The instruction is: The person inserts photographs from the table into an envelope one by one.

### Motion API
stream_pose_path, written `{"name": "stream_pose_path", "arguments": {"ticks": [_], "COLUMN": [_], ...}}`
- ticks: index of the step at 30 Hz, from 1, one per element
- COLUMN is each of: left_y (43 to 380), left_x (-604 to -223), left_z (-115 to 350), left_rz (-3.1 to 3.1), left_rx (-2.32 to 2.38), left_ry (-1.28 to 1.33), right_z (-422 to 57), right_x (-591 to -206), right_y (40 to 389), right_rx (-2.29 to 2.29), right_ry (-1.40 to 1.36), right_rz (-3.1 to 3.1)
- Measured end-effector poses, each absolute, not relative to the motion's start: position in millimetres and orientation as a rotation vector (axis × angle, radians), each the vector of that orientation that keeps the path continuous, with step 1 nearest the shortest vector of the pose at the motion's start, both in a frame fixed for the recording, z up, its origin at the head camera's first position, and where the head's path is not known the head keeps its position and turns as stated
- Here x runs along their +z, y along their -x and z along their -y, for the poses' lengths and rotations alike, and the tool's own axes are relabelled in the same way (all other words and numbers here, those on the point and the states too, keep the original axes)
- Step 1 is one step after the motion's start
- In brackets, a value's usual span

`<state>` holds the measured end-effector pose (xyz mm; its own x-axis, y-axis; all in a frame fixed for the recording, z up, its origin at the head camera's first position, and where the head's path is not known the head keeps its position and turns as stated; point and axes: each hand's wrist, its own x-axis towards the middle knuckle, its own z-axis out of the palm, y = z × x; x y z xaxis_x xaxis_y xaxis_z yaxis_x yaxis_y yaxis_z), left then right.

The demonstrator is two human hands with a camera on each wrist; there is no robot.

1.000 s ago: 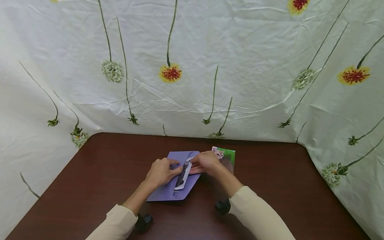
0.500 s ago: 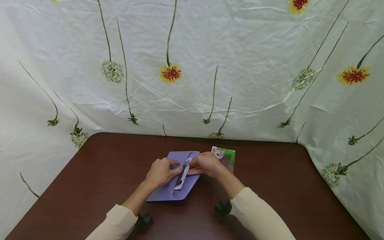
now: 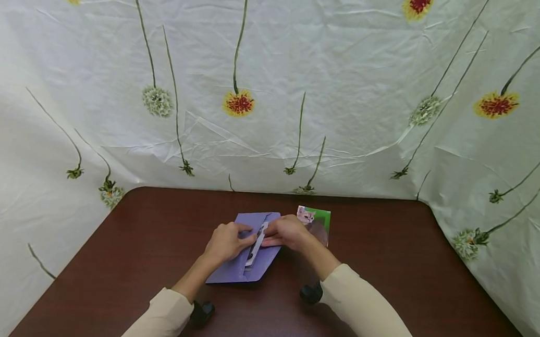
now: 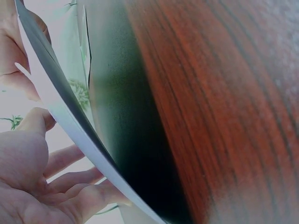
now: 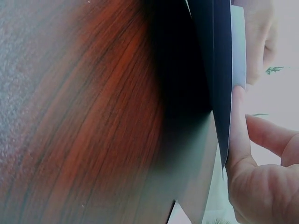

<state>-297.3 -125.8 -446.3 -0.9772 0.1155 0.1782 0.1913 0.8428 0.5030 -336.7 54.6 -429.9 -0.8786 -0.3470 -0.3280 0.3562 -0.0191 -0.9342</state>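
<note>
A lavender envelope point(image 3: 232, 274) lies slanted on the table with its opening facing right. A photo-like card point(image 3: 255, 252), white with a dark picture, sits partly inside that opening. My left hand point(image 3: 224, 242) rests on the envelope's left part, its fingers spread and its thumb by the opening. At the card's right edge, my right hand point(image 3: 288, 232) pinches the card. In the left wrist view the left hand point(image 4: 51, 182) touches the envelope point(image 4: 70, 109) seen edge-on. The right wrist view has the right hand point(image 5: 250, 172) against the card's pale edge point(image 5: 238, 51).
A picture card point(image 3: 323, 219) with a kitten on green lies just beyond the right hand, partly covered by its wrist. The dark brown table point(image 3: 376, 259) reaches back to a white flowered cloth point(image 3: 277, 59). Black wrist cameras point(image 3: 202, 312) hang under both forearms.
My right hand has shifted slightly left, and the card has slid deeper into the envelope, so less of it shows. The left hand and envelope stay in place.
</note>
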Motion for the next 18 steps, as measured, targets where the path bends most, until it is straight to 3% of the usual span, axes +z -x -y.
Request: {"name": "stream_pose_path", "arguments": {"ticks": [18], "left_y": [297.7], "left_x": [-446.4], "left_z": [125.8], "left_rz": [2.869], "left_rx": [-0.821], "left_ry": [0.252], "right_z": [-48.0], "right_x": [-433.5], "right_y": [335.1], "right_rx": [-1.947], "right_ry": [-0.015], "right_rz": [-1.820]}}
